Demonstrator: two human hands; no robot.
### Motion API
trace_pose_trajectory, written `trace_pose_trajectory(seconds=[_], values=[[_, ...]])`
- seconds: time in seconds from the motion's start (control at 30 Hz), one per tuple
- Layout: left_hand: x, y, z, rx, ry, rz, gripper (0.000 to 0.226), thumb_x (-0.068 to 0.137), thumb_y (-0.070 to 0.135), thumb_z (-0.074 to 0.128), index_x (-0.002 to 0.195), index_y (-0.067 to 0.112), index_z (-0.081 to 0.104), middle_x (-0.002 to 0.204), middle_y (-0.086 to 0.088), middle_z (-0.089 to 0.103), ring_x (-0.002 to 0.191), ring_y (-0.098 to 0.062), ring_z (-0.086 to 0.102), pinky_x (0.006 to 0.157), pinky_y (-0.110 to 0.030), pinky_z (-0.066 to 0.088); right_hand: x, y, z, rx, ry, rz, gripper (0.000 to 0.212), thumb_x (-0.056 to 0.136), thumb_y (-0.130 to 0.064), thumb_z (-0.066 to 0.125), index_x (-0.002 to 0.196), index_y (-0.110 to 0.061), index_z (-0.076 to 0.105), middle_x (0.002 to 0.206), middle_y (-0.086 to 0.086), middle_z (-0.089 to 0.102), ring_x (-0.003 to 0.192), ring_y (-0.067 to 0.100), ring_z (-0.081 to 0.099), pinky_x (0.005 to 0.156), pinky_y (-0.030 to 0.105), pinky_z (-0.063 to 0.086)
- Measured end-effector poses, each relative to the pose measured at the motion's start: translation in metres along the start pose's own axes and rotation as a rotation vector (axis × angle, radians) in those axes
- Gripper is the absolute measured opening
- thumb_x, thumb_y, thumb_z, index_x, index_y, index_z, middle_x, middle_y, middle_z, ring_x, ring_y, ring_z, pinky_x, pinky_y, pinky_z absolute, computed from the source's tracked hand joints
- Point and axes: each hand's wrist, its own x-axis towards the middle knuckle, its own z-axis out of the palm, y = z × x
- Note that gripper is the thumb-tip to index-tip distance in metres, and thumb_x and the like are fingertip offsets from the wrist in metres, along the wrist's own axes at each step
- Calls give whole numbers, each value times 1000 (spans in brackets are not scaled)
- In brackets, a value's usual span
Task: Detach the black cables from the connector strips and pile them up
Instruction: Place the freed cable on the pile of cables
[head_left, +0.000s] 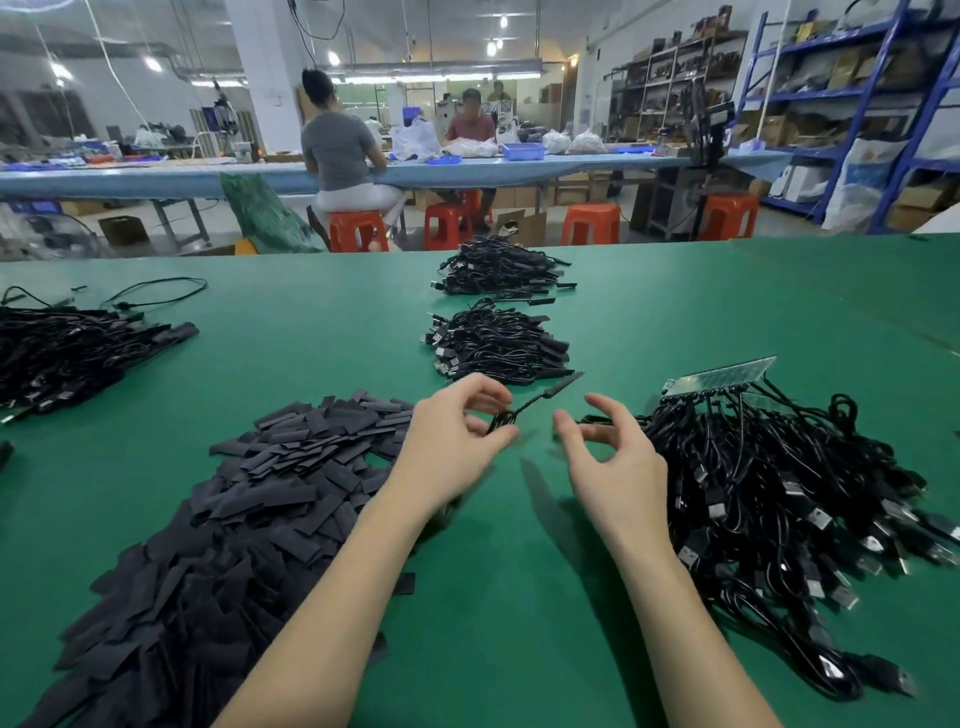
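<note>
— What's the left hand (457, 436) got?
— A coiled black cable (524, 408), pinched between thumb and fingers, its flat end pointing toward the nearer cable pile (498, 345).
— And the right hand (613, 452)?
— Fingers loosely curled, holding nothing, just beside the cable heap (779, 493) under the connector strip (722, 376)

The green table (519, 597) carried a heap of flat black strips (234, 519) left of the pinch, tangled black cables (779, 493) to its right, and two cable piles (496, 345) beyond it.
</note>
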Motion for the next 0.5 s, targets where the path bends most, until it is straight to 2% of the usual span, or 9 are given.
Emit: trace_pose_trajectory(seconds=[0.07, 0.17, 0.27, 0.37, 0.5], values=[[25, 5, 2, 167, 13, 71, 22, 80, 20, 81, 88, 31, 63, 90, 17, 69, 68, -5, 61, 69, -17, 52, 0, 0, 1, -73, 14, -6, 39, 89, -59, 64, 122, -38, 61, 87, -28, 67, 98, 12, 63, 79, 33, 43], [69, 11, 8, 463, 5, 188, 20, 83, 19, 75, 93, 28, 60, 92, 11, 66, 82, -15, 59, 75, -31, 51, 0, 1, 1, -134, 11, -5, 33, 90, -51, 66, 119, -34, 61, 98, -19, 70, 99, 16, 64, 83, 35, 49], [107, 7, 18, 749, -40, 259, 18, 88, 14, 66, 103, 22, 61, 105, 3, 66, 103, -24, 58, 85, -35, 44, -1, 0, 1, -242, 11, -36, 27, 91, -47, 65, 115, -38, 59, 102, -17, 66, 96, 12, 61, 80, 33, 50], [129, -5, 27, 1036, -71, 301, 24, 91, 5, 59, 108, 22, 61, 112, 3, 67, 113, -25, 52, 96, -38, 35, -2, 0, 2, -321, 4, -63, 22, 91, -44, 64, 111, -38, 59, 102, -16, 62, 89, 9, 55, 75, 30, 46], [136, -23, 33, 1146, -92, 299, 27, 93, 5, 55, 113, 22, 64, 117, 1, 63, 117, -25, 48, 93, -36, 36, -3, 0, 3, -322, -16, -56, 20, 91, -42, 64, 110, -37, 62, 101, -15, 60, 89, 10, 55, 80, 33, 48]])
